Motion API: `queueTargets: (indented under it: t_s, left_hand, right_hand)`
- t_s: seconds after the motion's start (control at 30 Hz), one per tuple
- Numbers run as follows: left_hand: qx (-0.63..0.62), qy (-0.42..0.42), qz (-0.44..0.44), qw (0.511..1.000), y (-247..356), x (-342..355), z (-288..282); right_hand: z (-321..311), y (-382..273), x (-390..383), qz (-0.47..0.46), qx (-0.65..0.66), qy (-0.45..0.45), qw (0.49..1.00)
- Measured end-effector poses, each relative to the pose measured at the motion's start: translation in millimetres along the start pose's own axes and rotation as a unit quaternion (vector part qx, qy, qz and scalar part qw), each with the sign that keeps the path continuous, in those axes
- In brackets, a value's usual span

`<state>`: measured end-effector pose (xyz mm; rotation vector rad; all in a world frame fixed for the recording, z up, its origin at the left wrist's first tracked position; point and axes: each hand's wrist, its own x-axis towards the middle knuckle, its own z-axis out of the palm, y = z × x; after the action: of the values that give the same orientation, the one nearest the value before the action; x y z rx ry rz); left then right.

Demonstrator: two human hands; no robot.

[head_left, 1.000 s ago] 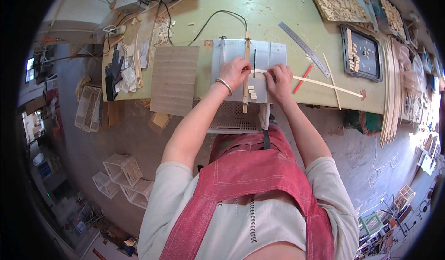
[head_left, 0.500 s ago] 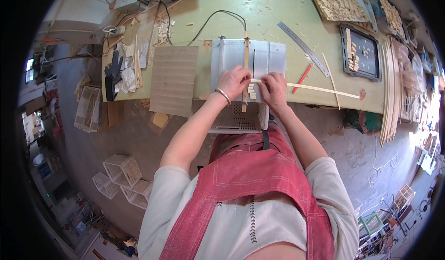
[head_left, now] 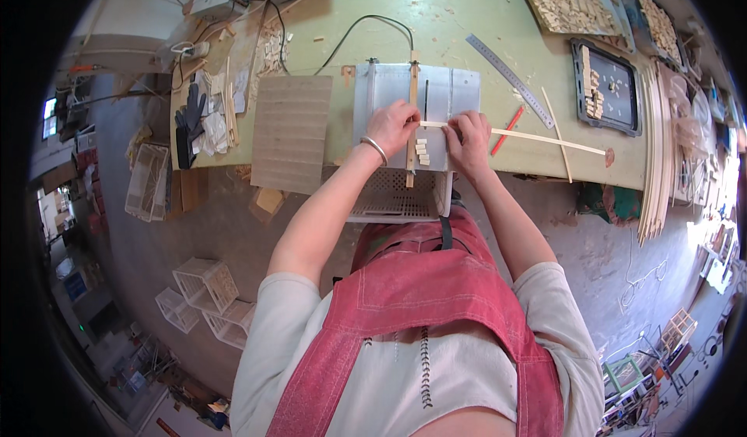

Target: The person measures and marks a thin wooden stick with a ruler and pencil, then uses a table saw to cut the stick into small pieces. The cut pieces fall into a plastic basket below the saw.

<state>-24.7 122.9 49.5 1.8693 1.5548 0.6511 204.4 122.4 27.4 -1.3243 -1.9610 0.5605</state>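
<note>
Head view shows two bare hands working at a metal plate point(head_left: 389, 85) on the green table point(head_left: 467, 13). The strip point(head_left: 548, 141), thin and of pale wood, lies across the plate from the left hand to the right hand, then runs out over the table to the right. On its way it crosses the red pen point(head_left: 506, 130) and the stick point(head_left: 558, 137).

The right hand point(head_left: 468, 137) has its thumb and fingers nearly together, and the strip is pinched between them. The left hand point(head_left: 395, 122) is at the left end of the strip, beside the wooden bar point(head_left: 412, 161). Its fingers are bent and close together, but I cannot tell if they have hold of the strip or only touch the bar. A bracelet point(head_left: 374, 150) is around the left wrist.

Between the hands, a dark slot point(head_left: 426, 94) is in the plate, and the strip is near its lower end. Small blocks point(head_left: 422, 152) lie in a column just right of the bar. A basket point(head_left: 389, 206) is under the near edge of the plate. The ruler point(head_left: 510, 81) lies beyond the pen, and a cardboard point(head_left: 292, 129) is left of the plate.
</note>
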Motion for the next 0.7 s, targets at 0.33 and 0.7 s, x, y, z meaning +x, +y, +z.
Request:
queueTargets:
  t_s: [0.33, 0.7]
  left_hand:
    - [0.042, -0.005, -0.005, 0.999, -0.5, 9.7, -4.2]
    - [-0.03, -0.017, -0.023, 0.999, 15.3, -18.7, -5.1]
  right_hand:
    - [6.7, 9.2, 10.9, -0.001, -0.007, 0.013, 1.0]
    - [11.2, -12.5, -14.6, -0.007, 0.006, -0.015, 1.0]
